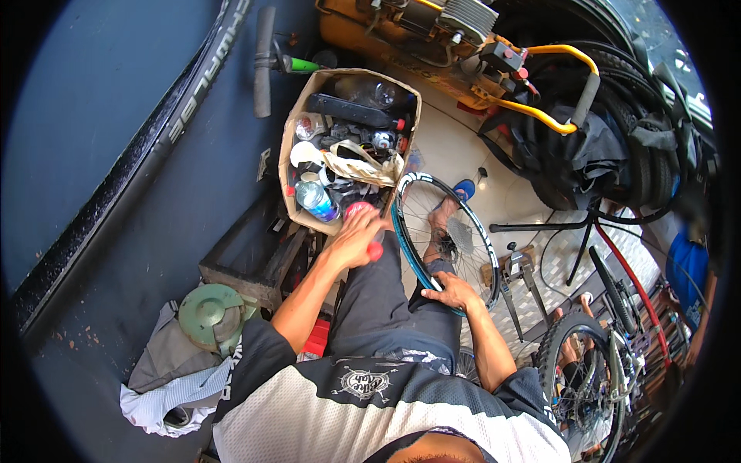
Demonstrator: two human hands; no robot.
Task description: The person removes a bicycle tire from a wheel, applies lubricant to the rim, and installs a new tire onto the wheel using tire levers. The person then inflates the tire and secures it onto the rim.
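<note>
My left hand (357, 241) is closed around a red object with a rounded end (374, 251), above my left thigh and beside the near edge of a cardboard box. Most of that object is hidden by the fingers, so its kind cannot be told. A spoked bicycle wheel (461, 238) stands tilted against my right leg, with a dark rim, white lettering and a blue strip along one side. My right hand (453, 292) grips the near part of its rim, thumb on the inner side. My foot in a blue sandal (465, 190) shows beyond the spokes.
The cardboard box (289, 147) holds bottles, cans and rags. An orange air compressor (432, 65) stands at the back, with black tires (641, 154) piled to its right. A bicycle (610, 363) is at right; a bag (166, 355) with a green round item (210, 318) lies left.
</note>
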